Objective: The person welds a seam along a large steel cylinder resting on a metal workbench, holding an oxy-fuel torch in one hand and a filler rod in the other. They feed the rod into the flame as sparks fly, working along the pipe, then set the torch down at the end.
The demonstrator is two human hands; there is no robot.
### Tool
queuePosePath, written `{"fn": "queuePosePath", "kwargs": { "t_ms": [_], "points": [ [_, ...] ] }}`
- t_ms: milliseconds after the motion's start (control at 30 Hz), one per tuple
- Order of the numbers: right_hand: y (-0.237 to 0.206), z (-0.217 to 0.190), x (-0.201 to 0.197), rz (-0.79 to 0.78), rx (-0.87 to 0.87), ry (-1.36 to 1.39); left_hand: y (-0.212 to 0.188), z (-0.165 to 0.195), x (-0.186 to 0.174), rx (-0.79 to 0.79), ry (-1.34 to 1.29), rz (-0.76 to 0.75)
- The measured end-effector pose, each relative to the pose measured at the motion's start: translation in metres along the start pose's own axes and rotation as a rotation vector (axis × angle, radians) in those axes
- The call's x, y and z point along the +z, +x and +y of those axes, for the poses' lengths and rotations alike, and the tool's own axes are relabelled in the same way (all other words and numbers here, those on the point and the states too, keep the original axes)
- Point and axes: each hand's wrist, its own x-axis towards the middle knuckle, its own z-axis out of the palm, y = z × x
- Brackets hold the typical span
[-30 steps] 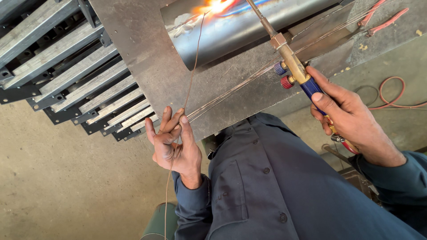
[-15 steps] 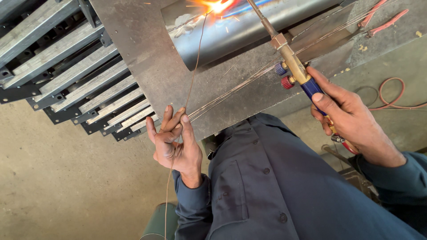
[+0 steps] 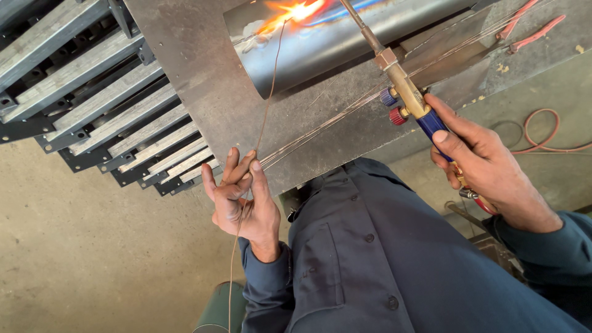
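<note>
While both hands grip (left filler rod, right torch), flame licks the pipe's edge

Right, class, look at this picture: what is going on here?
A person in a dark blue work shirt is working with a flame on a metal tube that lies on a steel plate. The right hand grips a brass gas torch by its blue handle, its flame burning orange on the tube. The left hand pinches a thin filler rod, whose tip reaches into the flame. More thin rods lie across the plate, and metal bars are stacked beside it.
</note>
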Motion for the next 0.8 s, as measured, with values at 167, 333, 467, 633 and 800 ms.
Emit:
{"fn": "queuePosePath", "kwargs": {
  "t_ms": [167,333,467,633,800],
  "points": [
    [0.0012,-0.0011,0.0004,-0.004,0.000,-0.006,-0.0006,-0.0012,0.0006,-0.003,-0.001,-0.004],
    [-0.0002,-0.0030,0.0014,-0.002,-0.003,-0.010,-0.0013,-0.0013,0.0006,-0.008,-0.004,-0.002],
    [0.0001,-0.0041,0.0020,-0.007,0.003,-0.018,-0.0003,-0.0023,0.0012,-0.010,-0.005,-0.010],
    [0.0007,-0.0040,0.0022,-0.005,0.014,-0.023,-0.0010,-0.0029,0.0014,-0.018,0.002,-0.011],
    [0.0002,-0.0034,0.0030,-0.001,0.023,-0.008,-0.0014,-0.0036,0.0014,-0.018,0.007,-0.005]
  ]
}}
